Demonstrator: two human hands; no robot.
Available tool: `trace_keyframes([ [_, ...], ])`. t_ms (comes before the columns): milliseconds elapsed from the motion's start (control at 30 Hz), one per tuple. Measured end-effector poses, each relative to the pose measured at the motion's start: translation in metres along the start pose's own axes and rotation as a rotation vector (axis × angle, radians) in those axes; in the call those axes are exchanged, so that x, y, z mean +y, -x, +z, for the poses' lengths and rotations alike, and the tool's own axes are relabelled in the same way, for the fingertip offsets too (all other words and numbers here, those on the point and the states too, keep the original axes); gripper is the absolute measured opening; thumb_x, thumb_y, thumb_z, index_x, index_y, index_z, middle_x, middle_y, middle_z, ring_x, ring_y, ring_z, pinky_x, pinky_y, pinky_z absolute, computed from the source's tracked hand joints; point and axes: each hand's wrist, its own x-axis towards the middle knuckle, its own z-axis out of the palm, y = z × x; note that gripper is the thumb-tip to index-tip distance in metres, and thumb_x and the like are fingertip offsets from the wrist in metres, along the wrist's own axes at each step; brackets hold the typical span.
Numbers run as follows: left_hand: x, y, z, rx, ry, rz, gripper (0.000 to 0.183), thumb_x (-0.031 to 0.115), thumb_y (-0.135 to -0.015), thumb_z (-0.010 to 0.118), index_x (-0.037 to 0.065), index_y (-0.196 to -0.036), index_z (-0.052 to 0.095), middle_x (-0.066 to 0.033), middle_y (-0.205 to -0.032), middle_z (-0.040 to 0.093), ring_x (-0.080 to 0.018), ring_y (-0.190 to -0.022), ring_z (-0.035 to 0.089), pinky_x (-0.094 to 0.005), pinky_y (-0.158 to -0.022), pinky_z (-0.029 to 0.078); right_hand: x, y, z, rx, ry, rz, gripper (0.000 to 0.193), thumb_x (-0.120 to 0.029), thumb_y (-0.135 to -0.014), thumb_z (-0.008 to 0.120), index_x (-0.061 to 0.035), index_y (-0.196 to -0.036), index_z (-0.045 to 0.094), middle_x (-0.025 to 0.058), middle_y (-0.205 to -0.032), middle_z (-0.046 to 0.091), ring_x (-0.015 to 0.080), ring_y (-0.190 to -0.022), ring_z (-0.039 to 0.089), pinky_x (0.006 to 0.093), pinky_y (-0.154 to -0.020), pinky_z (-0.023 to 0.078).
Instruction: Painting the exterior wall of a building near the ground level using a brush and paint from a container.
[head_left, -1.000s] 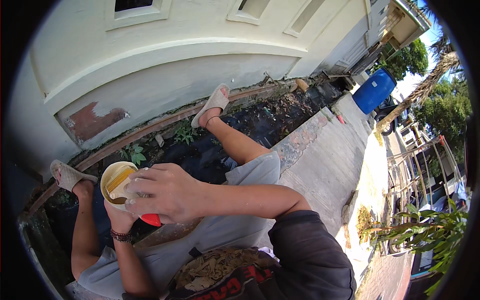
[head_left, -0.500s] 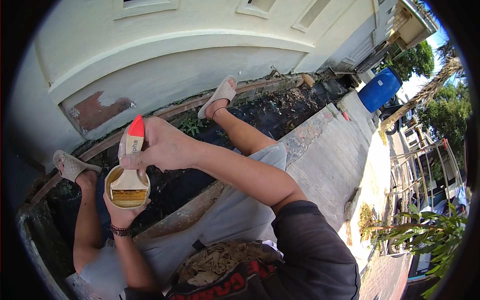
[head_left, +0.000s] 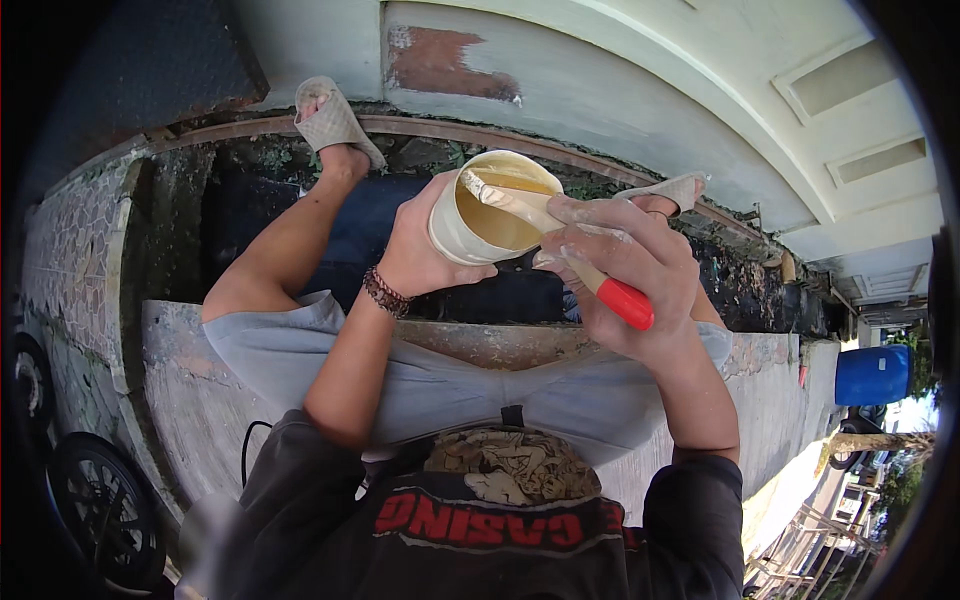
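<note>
My left hand (head_left: 415,250) is wrapped round the side of a small off-white paint cup (head_left: 455,232), tilted so that its inside shows. Yellowish residue or paint coats the inner wall; how much is in the bottom is unclear. In my right hand (head_left: 645,265) is a flat paintbrush (head_left: 530,208) with a red-ended handle (head_left: 626,303), gripped between thumb and fingers. The brush lies slanted across the mouth of the cup, its whitish tip against or close to the inner left rim. White smears mark the right fingers.
Ahead is a pale wall (head_left: 600,95) with a bare reddish-brown patch (head_left: 450,65). A dark ditch (head_left: 265,215) runs beneath my knees, beside the concrete ledge (head_left: 175,350). A blue drum (head_left: 872,376) stands far right, and a motorbike wheel (head_left: 105,510) is at lower left.
The view has swung left and levelled. The cup now sits in front of me, tilted. The brush has turned from upright with bristles inside to slanting across the rim, red end toward me.
</note>
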Motion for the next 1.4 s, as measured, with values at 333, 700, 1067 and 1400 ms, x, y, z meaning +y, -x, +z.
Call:
trace_keyframes([
  [333,0.014,0.014,-0.037,0.037,-0.185,-0.021,0.097,0.023,-0.047,0.095,0.002,-0.131,0.05,-0.0112,-0.118,0.065,-0.0235,-0.111,0.064,-0.0357,-0.098,0.049,-0.001,-0.033,-0.002,0.079,-0.591,0.532,0.021,-0.004,-0.082,0.078,0.0015,-0.099,0.066,0.0103,-0.093,0.071,0.0188,-0.08,0.07,0.0294,-0.067,0.056],
  [700,-0.002,0.015,-0.059,0.285,-0.262,-0.061,0.091,0.013,-0.045,0.091,0.003,-0.127,0.052,-0.0138,-0.119,0.063,-0.0318,-0.109,0.064,-0.0387,-0.095,0.051,0.098,-0.019,0.063,0.587,-1.658,0.886,0.021,-0.019,-0.098,0.057,-0.0006,-0.109,0.056,0.0139,-0.088,0.067,0.0209,-0.071,0.069,0.0287,-0.056,0.06],
  [1067,-0.008,0.002,-0.058,0.455,-0.25,-0.13,0.092,0.015,-0.051,0.093,0.0,-0.129,0.048,-0.015,-0.118,0.065,-0.0261,-0.107,0.066,-0.0371,-0.094,0.051,0.192,0.024,0.148,0.994,-1.945,1.121,0.028,-0.01,-0.097,0.052,0.0105,-0.116,0.051,0.0268,-0.117,0.059,0.0369,-0.098,0.065,0.0321,-0.081,0.063],
  [1400,0.003,-0.016,-0.07,0.413,-0.303,-0.24,0.084,0.016,-0.055,0.092,0.0,-0.127,0.051,-0.0125,-0.117,0.065,-0.0239,-0.104,0.066,-0.0357,-0.094,0.051,0.219,0.05,0.206,0.929,-1.978,1.146,0.025,-0.01,-0.097,0.054,0.0056,-0.117,0.056,0.0257,-0.113,0.062,0.0307,-0.096,0.067,0.0305,-0.077,0.062],
])
